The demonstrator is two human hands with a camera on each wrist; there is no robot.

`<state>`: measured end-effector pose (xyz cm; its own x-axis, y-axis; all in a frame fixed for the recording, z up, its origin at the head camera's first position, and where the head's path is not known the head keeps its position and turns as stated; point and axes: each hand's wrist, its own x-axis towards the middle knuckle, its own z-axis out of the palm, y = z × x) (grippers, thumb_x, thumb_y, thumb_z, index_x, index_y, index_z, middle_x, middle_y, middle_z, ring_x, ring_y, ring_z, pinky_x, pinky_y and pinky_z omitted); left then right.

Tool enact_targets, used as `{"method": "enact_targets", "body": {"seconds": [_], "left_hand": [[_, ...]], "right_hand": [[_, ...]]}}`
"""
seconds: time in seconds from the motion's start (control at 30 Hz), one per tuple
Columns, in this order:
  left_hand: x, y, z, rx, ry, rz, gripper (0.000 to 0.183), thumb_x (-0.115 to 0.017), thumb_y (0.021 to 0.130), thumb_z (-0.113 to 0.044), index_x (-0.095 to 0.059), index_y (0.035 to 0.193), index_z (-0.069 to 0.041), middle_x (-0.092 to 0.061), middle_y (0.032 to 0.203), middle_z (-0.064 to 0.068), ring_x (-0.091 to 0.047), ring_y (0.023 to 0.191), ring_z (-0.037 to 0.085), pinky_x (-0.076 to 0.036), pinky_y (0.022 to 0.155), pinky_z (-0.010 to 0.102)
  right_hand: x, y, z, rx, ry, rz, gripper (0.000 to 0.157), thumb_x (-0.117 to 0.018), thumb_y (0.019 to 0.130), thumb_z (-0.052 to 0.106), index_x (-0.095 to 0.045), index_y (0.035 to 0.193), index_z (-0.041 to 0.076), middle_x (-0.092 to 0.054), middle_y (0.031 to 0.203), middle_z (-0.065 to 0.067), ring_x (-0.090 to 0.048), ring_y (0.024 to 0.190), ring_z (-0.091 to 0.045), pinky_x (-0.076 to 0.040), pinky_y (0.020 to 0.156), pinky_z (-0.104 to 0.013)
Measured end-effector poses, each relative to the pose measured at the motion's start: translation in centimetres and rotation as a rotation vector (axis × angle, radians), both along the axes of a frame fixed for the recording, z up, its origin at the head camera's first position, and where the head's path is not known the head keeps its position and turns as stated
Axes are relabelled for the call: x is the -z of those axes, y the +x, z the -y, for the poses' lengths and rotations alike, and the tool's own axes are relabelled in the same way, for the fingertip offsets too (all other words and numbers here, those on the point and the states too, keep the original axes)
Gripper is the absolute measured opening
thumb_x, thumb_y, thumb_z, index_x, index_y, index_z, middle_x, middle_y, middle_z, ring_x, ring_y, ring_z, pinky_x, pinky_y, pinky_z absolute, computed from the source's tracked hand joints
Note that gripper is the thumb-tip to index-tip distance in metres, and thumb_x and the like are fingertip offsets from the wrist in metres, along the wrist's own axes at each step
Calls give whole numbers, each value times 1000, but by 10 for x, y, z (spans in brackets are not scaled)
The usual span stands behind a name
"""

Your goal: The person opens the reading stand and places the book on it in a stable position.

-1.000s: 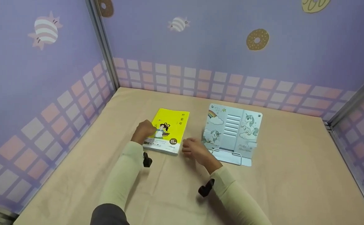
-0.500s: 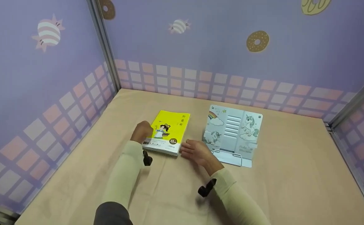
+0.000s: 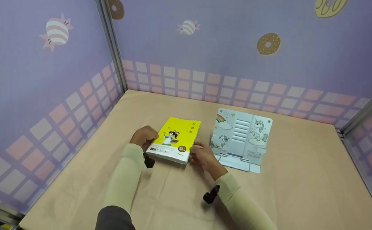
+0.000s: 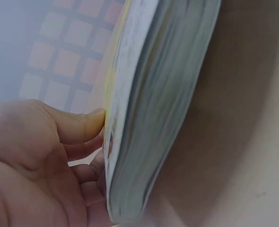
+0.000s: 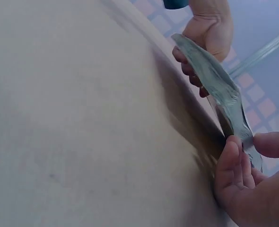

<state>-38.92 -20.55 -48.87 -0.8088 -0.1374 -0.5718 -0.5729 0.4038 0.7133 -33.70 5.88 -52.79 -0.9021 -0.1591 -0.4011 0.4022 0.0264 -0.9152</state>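
A thick yellow-and-white paperback book [image 3: 181,135] with a cartoon figure on its cover lies face up between both hands. My left hand [image 3: 144,136] grips its left edge, thumb on the cover and fingers beneath, as the left wrist view shows with the page edges [image 4: 153,123] in front. On the opposite edge, my right hand [image 3: 202,156] pinches the book between thumb and fingers. In the right wrist view the book [image 5: 210,80] is raised off the cloth, with a shadow below it. Just right of my right hand stands a pale blue book stand [image 3: 241,137] with unicorn pictures.
The stand has a wire page holder [image 3: 234,161] at its foot. A beige cloth [image 3: 301,172] covers the table. Purple walls [image 3: 224,48] with metal corner posts [image 3: 114,48] close off the back and sides.
My right hand has moved onto the book's right edge and now pinches it. The left fingers have gone under the left edge, and the book has risen slightly off the cloth.
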Motion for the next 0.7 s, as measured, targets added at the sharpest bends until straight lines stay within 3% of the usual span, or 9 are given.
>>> {"method": "enact_targets", "body": {"seconds": [0.17, 0.37, 0.53, 0.7], "left_hand": [[-5, -8, -5, 81, -33, -35, 31, -55, 102, -17, -63, 131, -6, -70, 108, 12, -70, 87, 22, -58, 75, 34], [-11, -11, -13, 86, -4, -77, 36, -56, 102, -17, -59, 138, -13, -68, 123, 9, -66, 104, 23, -54, 90, 39], [-16, -10, -21, 79, 83, -137, 32, -57, 101, -16, -58, 133, -15, -67, 124, 10, -66, 108, 26, -51, 97, 43], [-23, -13, -34, 104, 177, -237, 32, -56, 102, -12, -55, 133, -15, -65, 125, 12, -65, 109, 28, -50, 103, 46]], "right_hand": [[-8, 0, -3, 28, 71, -92, 42, -61, 99, 14, -51, 140, 9, -67, 104, -9, -61, 76, -18, -55, 72, -34], [-27, 1, -11, 48, 151, -210, 48, -62, 98, 15, -49, 144, 10, -64, 104, -11, -66, 82, -21, -57, 88, -47], [-40, 1, -19, 59, 307, -364, 49, -63, 97, 14, -51, 144, 12, -65, 103, -10, -69, 84, -25, -58, 75, -34], [-52, 1, -34, 85, 391, -488, 48, -61, 98, 12, -52, 144, 14, -66, 104, -11, -70, 86, -27, -52, 64, -26]]}}
